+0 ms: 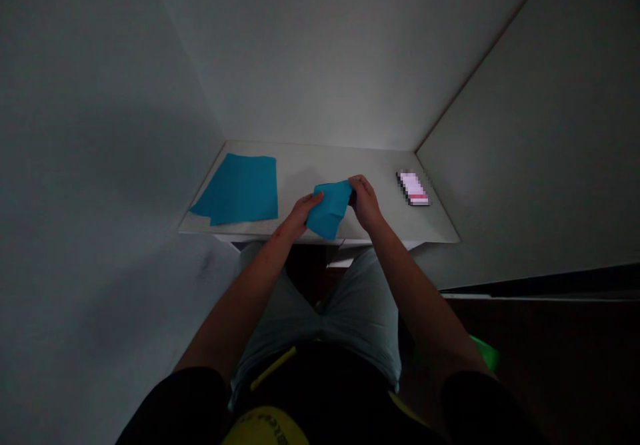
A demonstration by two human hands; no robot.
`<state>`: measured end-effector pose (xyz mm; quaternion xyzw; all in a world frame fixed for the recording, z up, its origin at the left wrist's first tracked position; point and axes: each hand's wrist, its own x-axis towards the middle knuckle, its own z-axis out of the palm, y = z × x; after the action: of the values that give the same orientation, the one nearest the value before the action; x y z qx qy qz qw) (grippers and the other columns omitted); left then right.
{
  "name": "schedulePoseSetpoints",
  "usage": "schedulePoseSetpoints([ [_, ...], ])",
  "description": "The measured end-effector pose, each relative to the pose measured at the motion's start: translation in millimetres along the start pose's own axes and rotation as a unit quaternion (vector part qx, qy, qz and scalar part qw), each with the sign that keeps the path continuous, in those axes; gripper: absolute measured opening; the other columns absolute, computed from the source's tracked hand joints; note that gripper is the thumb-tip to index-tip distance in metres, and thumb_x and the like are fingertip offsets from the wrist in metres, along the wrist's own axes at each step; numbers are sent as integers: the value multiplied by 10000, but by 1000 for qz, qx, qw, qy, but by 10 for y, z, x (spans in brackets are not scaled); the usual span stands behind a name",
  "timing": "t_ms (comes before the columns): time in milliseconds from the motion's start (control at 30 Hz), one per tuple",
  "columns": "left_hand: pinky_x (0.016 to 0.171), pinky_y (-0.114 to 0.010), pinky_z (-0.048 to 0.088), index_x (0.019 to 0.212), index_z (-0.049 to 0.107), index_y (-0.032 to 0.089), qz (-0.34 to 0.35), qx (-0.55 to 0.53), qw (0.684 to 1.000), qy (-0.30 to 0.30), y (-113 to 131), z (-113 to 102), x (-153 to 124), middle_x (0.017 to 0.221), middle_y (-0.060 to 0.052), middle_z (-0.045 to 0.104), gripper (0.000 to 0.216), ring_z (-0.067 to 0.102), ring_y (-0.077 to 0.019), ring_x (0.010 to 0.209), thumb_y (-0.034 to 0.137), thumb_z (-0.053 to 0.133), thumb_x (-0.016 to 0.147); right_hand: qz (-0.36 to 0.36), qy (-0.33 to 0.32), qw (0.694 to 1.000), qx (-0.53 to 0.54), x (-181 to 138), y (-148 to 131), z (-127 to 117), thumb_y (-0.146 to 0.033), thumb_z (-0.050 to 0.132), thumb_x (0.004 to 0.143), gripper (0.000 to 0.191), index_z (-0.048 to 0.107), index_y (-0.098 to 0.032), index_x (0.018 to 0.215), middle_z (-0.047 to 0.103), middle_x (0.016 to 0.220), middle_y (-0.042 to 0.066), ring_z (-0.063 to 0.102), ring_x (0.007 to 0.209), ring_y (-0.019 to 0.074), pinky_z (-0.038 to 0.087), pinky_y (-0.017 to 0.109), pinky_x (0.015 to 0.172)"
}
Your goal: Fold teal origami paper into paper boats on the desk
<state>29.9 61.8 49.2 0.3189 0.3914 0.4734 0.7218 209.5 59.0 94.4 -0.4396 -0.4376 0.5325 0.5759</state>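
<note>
A folded piece of blue paper point(329, 210) is held up between my two hands, over the front part of the white table. My left hand point(303, 210) grips its left side, thumb on top. At its upper right corner, my right hand point(366, 200) pinches the edge between thumb and fingers. Creases run across the lower part of the piece. To the left, flat blue sheets point(245, 189) lie overlapping on the table, one jutting out at an angle. The fingers behind the folded piece are hidden.
The white table point(320, 158) stands against walls at the back and both sides. A phone point(414, 188) with a lit, blurred screen lies at its right end. Something green point(484, 353) shows low on the right, beside my right arm.
</note>
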Motion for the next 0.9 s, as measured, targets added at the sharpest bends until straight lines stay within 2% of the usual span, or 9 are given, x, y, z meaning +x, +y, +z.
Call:
schedulePoseSetpoints([
  [67,841,-368,609,1072,757,143,22,-6,999,33,7,39,14,1014,-116,820,526,770,-263,915,475,984,732,14,-10,999,40,-104,78,35,-686,868,738,537,547,-285,892,611,793,-47,618,763,166,546,278,678],
  [133,804,-340,604,1092,740,155,53,-14,996,70,1,87,25,1010,-83,813,587,755,-229,877,425,1028,658,23,-11,998,60,-202,206,76,-641,937,665,604,604,-304,1040,727,980,-17,691,921,206,597,330,799],
  [200,783,-315,595,1125,731,171,76,-25,993,83,-13,125,20,1030,-59,810,642,743,-206,866,382,1051,609,34,8,997,70,-272,343,95,-586,981,613,697,627,-300,1141,771,1108,18,717,1037,249,607,392,918],
  [267,775,-297,587,1132,742,176,81,-36,994,60,-29,140,-4,1035,-52,810,646,733,-191,859,398,1048,608,50,17,996,66,-308,441,70,-591,980,611,706,662,-271,1154,792,1130,47,727,1078,278,593,436,996],
  [333,782,-298,584,1103,763,162,63,-43,997,9,-45,128,-41,1026,-62,813,611,723,-187,850,455,1027,636,60,4,997,46,-320,476,-1,-630,957,637,676,701,-250,1136,807,1112,60,731,1089,292,578,458,1033],
  [467,789,-324,573,1010,783,129,1,-43,995,-87,-78,79,-110,991,-91,811,555,718,-217,854,487,1002,646,48,-30,998,-2,-341,417,-187,-665,928,692,610,733,-273,1117,813,1102,46,726,1085,292,587,455,1008],
  [567,773,-322,568,1021,780,140,-13,-57,991,-120,-106,76,-140,977,-79,806,569,711,-213,835,457,1017,612,42,-43,998,-19,-378,377,-259,-681,912,721,575,728,-297,1108,802,1095,39,723,1050,287,604,447,965],
  [700,785,-307,577,1083,754,183,7,-92,989,-119,-126,118,-147,990,-39,801,534,709,-184,817,402,993,659,47,-60,997,-10,-414,380,-264,-678,899,741,607,712,-310,1187,796,1113,33,725,1023,274,613,422,923],
  [900,986,-437,603,1123,737,135,-63,-65,992,-89,-67,127,-133,1074,-127,814,430,756,-318,1078,418,825,811,51,-82,995,10,-389,410,-288,-675,923,705,586,728,-308,1118,795,1045,0,711,962,238,586,366,889],
])
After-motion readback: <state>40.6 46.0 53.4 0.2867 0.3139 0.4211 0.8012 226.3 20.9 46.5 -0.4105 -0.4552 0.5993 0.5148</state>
